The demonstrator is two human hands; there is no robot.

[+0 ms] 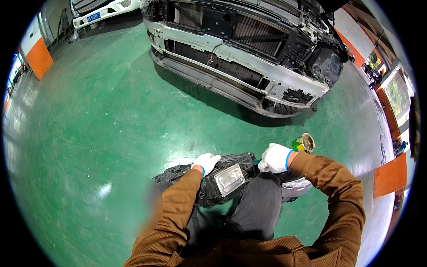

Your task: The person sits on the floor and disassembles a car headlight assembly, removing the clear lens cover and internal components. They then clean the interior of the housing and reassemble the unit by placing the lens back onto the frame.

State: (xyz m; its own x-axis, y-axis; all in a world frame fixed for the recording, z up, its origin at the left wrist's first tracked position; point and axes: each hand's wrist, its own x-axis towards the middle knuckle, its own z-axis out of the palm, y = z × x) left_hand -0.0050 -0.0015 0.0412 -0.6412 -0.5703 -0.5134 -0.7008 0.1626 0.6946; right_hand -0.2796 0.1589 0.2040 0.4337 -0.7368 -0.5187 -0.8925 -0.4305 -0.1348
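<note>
A black plastic car headlight (209, 189) lies across my lap, its back side up, with a silver metal cover (230, 180) on it. My left hand (207, 163), in a white glove with a blue cuff, grips the headlight's far edge, thumb stretched to the right. At the headlight's right end, my right hand (274, 158), gloved the same way, is closed in a fist. A small dark teal bit shows beside its fingers; what it belongs to is hidden. A clear and black lens part (296, 188) shows beside my right knee.
An open can (307, 142) with a green and yellow side stands just beyond my right hand. Ahead is a car (240, 53) with its front bumper off. A white vehicle (106, 10) is at the far left. Orange and white pillars (39, 60) and walls stand around the green floor (106, 111).
</note>
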